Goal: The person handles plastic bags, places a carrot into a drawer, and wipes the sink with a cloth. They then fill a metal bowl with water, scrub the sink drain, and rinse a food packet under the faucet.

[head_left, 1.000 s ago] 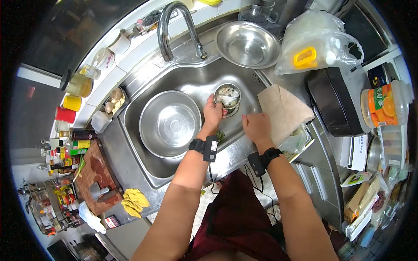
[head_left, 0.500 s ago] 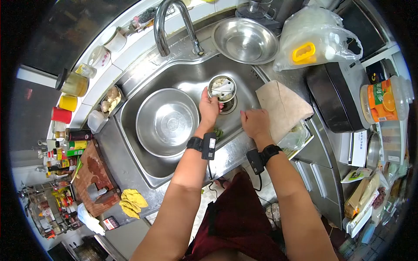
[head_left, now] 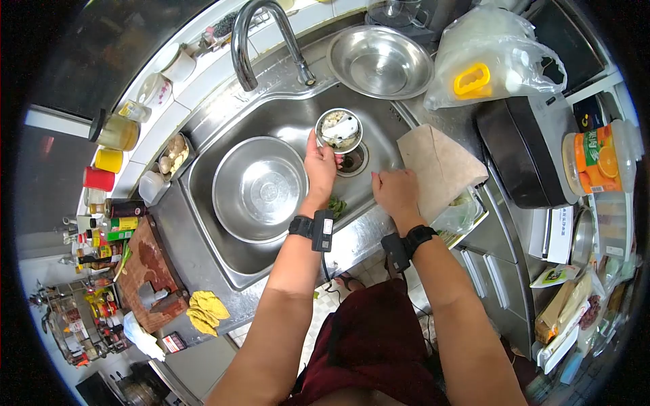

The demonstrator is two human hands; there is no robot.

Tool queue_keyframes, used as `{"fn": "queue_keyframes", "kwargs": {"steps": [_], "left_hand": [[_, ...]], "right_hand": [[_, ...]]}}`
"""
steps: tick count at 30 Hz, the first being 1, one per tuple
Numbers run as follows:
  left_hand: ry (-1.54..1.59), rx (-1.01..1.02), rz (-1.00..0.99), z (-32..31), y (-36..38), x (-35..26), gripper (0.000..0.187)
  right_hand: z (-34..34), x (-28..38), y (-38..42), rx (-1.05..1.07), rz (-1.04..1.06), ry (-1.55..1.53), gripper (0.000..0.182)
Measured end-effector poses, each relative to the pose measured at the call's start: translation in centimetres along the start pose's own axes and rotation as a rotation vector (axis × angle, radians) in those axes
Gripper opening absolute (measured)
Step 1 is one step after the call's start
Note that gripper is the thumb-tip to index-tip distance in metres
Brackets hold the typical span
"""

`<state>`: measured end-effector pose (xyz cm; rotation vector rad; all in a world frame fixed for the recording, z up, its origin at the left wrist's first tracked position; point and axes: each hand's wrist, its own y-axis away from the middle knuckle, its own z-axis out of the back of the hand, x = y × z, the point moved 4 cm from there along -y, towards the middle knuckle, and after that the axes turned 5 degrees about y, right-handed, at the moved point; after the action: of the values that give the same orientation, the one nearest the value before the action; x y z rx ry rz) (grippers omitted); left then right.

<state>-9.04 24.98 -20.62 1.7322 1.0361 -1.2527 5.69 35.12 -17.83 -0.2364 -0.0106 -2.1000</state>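
My left hand (head_left: pixel 322 169) grips a small round metal sink strainer (head_left: pixel 340 131) by its near-left side. Whitish bits and a larger pale piece lie in the strainer. It is held above the sink (head_left: pixel 313 111), slightly beyond the dark drain hole (head_left: pixel 353 161). At the sink's right front rim is my right hand (head_left: pixel 398 193), fingers curled in, beside a beige sheet (head_left: pixel 440 162); nothing shows in it. A large steel basin (head_left: pixel 237 193) stands in the sink left of my left hand. Some green leaves (head_left: pixel 336 206) lie in the sink near my left wrist.
The tap (head_left: pixel 245 68) arches over the sink's back. Behind it sits a shallow steel bowl (head_left: pixel 379 62), next to a plastic bag (head_left: pixel 501 54). To the left, a wooden board (head_left: pixel 139 271) carries a cleaver (head_left: pixel 150 295); a yellow cloth (head_left: pixel 206 312) lies nearby.
My left hand has shifted the strainer slightly left and away from me, and more of the drain hole shows. My right hand has hardly moved.
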Motion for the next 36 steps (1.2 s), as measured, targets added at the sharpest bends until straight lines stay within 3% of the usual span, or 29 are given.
{"fn": "queue_keyframes", "kwargs": {"steps": [17, 19, 20, 23, 31, 36], "left_hand": [[-0.002, -0.025, 0.02, -0.7, 0.9, 1.1, 0.051], [0.009, -0.02, -0.002, -0.7, 0.9, 1.3, 0.05], [0.016, -0.049, 0.05, -0.6, 0.8, 1.6, 0.05], [0.013, -0.106, 0.22, 0.0, 0.3, 2.7, 0.045], [0.045, -0.12, 0.289, 0.5, 1.5, 2.4, 0.044], [0.058, -0.117, 0.354, 0.5, 4.1, 1.1, 0.033]], "right_hand": [[-0.1, -0.4, 0.3, 0.025, -0.006, -0.07, 0.036], [0.0, -0.3, 0.4, -0.086, 0.02, -0.085, 0.033], [0.2, -0.3, 0.5, -0.143, 0.033, -0.091, 0.032], [0.2, -0.3, 0.3, 0.049, -0.018, -0.093, 0.036], [-0.1, -0.3, 0.3, 0.044, 0.001, -0.064, 0.036], [0.2, -0.8, 0.6, 0.067, -0.014, -0.173, 0.032]]}}
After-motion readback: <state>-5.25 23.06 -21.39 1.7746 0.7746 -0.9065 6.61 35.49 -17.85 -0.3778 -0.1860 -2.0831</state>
